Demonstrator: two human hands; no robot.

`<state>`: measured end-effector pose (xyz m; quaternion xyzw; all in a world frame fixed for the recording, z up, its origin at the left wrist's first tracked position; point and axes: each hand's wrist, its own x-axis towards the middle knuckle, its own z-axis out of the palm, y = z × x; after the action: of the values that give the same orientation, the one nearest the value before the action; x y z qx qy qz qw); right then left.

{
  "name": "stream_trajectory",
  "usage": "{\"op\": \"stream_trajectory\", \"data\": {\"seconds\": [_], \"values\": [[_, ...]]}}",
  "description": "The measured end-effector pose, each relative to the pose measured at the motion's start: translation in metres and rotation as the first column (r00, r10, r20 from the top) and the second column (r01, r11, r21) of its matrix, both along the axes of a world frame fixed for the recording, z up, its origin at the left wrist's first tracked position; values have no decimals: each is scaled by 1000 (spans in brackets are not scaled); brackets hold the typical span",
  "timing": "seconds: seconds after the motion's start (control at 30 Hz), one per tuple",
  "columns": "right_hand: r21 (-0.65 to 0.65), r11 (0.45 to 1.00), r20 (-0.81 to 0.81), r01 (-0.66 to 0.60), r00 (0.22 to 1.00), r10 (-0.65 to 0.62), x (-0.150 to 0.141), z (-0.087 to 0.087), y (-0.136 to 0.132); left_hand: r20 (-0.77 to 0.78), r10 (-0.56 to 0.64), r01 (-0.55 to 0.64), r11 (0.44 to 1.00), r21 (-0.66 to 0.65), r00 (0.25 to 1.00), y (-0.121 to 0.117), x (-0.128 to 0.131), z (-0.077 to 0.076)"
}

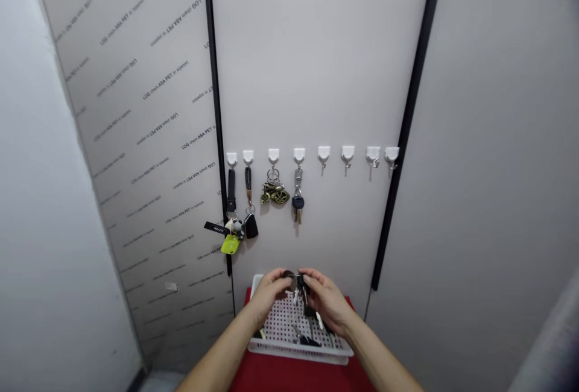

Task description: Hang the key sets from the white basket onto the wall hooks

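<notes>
My left hand (270, 294) pinches the ring of a bunch of keys (300, 283) between thumb and fingertips. From the other side my right hand (329, 300) is closed on the same bunch, near the black key heads. Silver key blades dangle between the two hands. Both hands are over a white perforated plastic basket (301, 353), in which more keys (310, 341) lie, partly hidden by my right hand.
White adhesive hooks (324, 152) line the grey panel. Hanging from the left ones are a black strap (231, 190) with a yellow-green tag (230, 244), a black fob (250, 226), a brass-coloured motorcycle keychain (275, 193) and keys (297, 204). The basket stands on a red surface (298, 374).
</notes>
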<state>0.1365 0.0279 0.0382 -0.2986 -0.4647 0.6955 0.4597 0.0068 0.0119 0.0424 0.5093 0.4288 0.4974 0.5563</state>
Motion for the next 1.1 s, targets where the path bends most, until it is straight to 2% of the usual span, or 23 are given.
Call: {"op": "stream_trajectory", "data": {"seconds": [0.1, 0.2, 0.3, 0.4, 0.53, 0.63, 0.7, 0.77, 0.87, 0.93, 1.0, 1.1], "values": [[49, 998, 90, 48, 995, -52, 0, 1, 0, -140, 96, -90, 995, 54, 985, 1, 2, 0], [95, 992, 181, 87, 978, -103, 0, 4, 0, -376, 263, -158, 945, 286, 889, 0, 3, 1], [158, 981, 241, 113, 959, -149, 0, 9, -2, -518, 339, -70, 879, 471, 785, -4, 4, 4], [218, 970, 286, 107, 943, -169, 0, 13, -3, -561, 385, -33, 844, 535, 733, -6, 5, 8], [295, 952, 369, 79, 910, -190, 6, 12, 2, -569, 388, -60, 859, 509, 725, -3, 5, 16], [425, 896, 429, 128, 843, -324, 16, 13, 8, -548, 353, -91, 890, 447, 758, 3, 5, 24], [491, 857, 447, 156, 800, -401, 22, 17, 9, -522, 283, -96, 929, 356, 805, 6, 5, 30], [528, 842, 462, 108, 796, -392, 24, 22, 7, -474, 180, -59, 964, 259, 862, 9, 7, 37], [556, 830, 507, -51, 811, -290, 23, 29, 2, -427, 49, 39, 980, 195, 903, 12, 10, 47], [585, 808, 529, -76, 790, -309, 22, 33, 1, -454, 4, 94, 977, 194, 891, 13, 12, 53], [613, 789, 522, -48, 774, -358, 21, 36, 1, -510, 10, 116, 970, 215, 860, 14, 13, 59], [603, 798, 478, -23, 811, -337, 24, 45, 4, -562, 64, 120, 951, 285, 825, 15, 15, 72]]}}
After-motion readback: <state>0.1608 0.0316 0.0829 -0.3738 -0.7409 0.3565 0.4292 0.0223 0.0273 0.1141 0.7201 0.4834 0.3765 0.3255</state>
